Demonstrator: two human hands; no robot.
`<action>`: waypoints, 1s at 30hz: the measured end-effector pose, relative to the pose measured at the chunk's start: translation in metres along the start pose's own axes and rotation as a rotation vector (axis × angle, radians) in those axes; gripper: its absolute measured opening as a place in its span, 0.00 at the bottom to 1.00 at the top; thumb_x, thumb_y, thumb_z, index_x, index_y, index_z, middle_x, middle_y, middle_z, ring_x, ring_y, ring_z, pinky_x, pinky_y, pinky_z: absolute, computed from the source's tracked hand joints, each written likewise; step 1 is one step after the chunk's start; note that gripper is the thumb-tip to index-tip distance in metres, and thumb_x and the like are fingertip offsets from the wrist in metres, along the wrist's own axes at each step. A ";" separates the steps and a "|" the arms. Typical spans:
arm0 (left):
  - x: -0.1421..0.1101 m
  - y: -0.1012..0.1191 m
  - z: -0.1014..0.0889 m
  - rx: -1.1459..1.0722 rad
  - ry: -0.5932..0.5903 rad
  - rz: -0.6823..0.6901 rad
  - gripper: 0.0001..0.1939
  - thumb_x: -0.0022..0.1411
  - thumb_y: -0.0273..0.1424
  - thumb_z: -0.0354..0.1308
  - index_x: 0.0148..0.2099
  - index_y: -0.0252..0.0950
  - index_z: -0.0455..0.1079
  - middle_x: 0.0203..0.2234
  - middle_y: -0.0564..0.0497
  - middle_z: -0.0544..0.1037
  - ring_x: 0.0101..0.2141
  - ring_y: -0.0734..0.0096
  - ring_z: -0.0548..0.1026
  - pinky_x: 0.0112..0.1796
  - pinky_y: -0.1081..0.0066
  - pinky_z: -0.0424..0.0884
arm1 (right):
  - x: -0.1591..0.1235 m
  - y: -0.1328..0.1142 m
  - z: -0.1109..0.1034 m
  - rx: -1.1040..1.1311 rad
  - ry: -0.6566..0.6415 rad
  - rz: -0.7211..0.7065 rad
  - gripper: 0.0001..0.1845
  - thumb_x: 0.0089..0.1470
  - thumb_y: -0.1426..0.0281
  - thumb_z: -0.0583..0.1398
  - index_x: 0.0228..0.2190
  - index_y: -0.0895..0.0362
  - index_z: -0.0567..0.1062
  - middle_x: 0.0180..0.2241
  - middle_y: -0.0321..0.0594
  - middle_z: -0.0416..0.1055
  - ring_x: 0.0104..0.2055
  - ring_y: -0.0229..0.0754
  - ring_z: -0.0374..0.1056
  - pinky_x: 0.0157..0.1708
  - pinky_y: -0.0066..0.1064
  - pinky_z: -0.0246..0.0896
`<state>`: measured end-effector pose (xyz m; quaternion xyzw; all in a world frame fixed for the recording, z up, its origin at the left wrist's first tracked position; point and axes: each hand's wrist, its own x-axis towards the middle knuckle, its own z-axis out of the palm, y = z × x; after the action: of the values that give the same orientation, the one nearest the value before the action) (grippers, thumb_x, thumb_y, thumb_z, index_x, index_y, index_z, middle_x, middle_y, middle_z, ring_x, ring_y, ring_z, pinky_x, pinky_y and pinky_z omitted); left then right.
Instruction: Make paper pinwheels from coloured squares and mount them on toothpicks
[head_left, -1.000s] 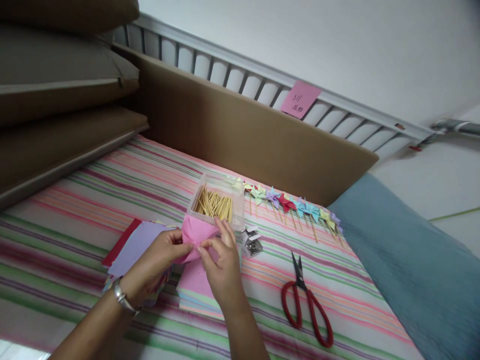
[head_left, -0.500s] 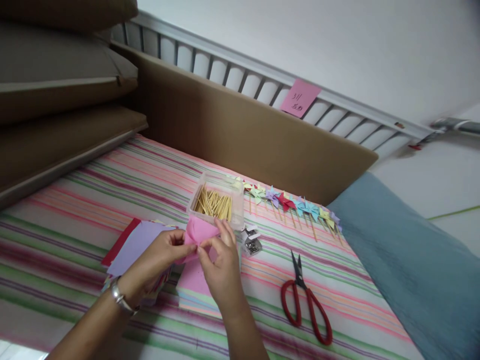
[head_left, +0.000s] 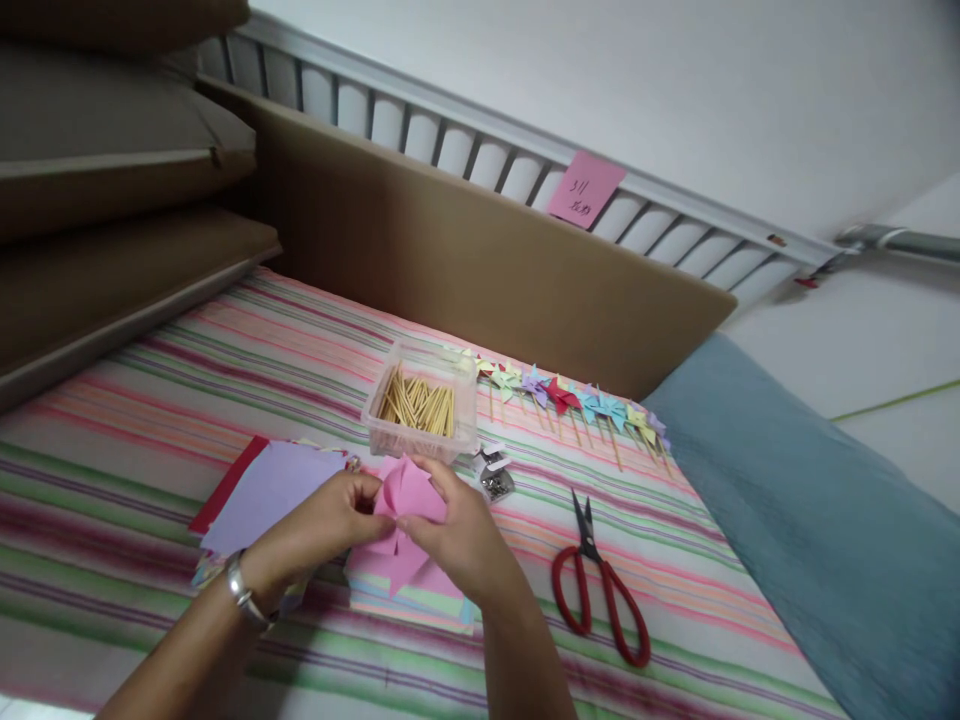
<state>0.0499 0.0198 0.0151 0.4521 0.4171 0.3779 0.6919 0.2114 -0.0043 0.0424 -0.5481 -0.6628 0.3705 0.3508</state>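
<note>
A pink paper pinwheel [head_left: 409, 497] with bent-in flaps is held above a stack of coloured paper squares [head_left: 409, 600]. My left hand [head_left: 341, 520] pinches it near its middle from the left. From the right, my right hand [head_left: 457, 530] grips the same paper, thumb at the centre and fingers behind it. Whether a pin is in the centre cannot be made out. Just beyond my hands sits a clear plastic box [head_left: 463, 410] of short wooden sticks [head_left: 420, 405]. A small open case of metal pins [head_left: 495, 484] lies to its right.
Red-handled scissors [head_left: 600, 580] lie at the right, blades pointing away. Finished pinwheels on sticks [head_left: 559, 395] line the back edge by a brown board [head_left: 487, 265]. Cut paper pieces [head_left: 277, 490] are piled at left. Stacked cushions [head_left: 127, 200] stand at far left.
My right fingers have come down and folded round the pink paper, which has turned and now shows a pointed flap toward me. The view has shifted slightly.
</note>
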 end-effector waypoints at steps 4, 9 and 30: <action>0.005 -0.007 0.002 0.163 -0.159 0.025 0.03 0.43 0.26 0.59 0.20 0.34 0.72 0.15 0.55 0.70 0.19 0.74 0.65 0.23 0.75 0.60 | 0.000 0.006 0.002 0.002 -0.005 0.016 0.32 0.41 0.79 0.60 0.50 0.52 0.68 0.47 0.37 0.71 0.49 0.47 0.67 0.50 0.39 0.61; 0.005 -0.004 0.002 0.197 -0.116 0.024 0.04 0.45 0.27 0.61 0.21 0.33 0.70 0.15 0.56 0.68 0.19 0.75 0.63 0.23 0.76 0.57 | 0.003 0.005 0.002 0.038 0.022 0.017 0.30 0.40 0.80 0.59 0.48 0.52 0.71 0.45 0.36 0.73 0.46 0.47 0.68 0.48 0.37 0.62; 0.005 -0.009 0.019 -0.401 0.077 -0.044 0.03 0.48 0.28 0.65 0.26 0.34 0.74 0.17 0.54 0.76 0.20 0.77 0.71 0.24 0.79 0.65 | 0.015 0.007 0.032 0.635 0.373 0.089 0.27 0.42 0.75 0.60 0.47 0.56 0.66 0.41 0.41 0.74 0.41 0.46 0.71 0.40 0.34 0.67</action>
<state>0.0709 0.0159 0.0106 0.2812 0.3694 0.4550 0.7599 0.1848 0.0083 0.0217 -0.4983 -0.4150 0.4663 0.6017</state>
